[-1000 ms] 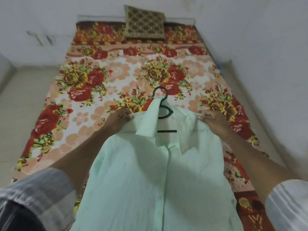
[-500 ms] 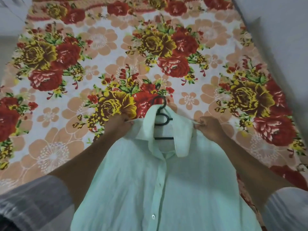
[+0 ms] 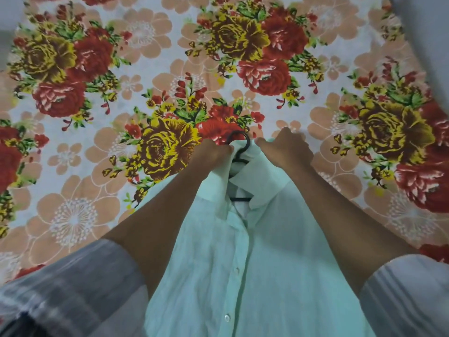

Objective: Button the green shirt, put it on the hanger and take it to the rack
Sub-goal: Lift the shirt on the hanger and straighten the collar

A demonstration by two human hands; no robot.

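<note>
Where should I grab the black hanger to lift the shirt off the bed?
Grip the hanger by its hook, coming from above at the far end. It is the only bare part, curving out past the collar of the green shirt between the left hand and right hand; the shirt covers the rest.

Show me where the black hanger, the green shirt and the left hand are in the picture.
black hanger (image 3: 246, 141): head view, on the curved hook above the collar.
green shirt (image 3: 279, 251): head view, on the front panel beside the button placket.
left hand (image 3: 213, 154): head view, on the back of the hand.
</note>
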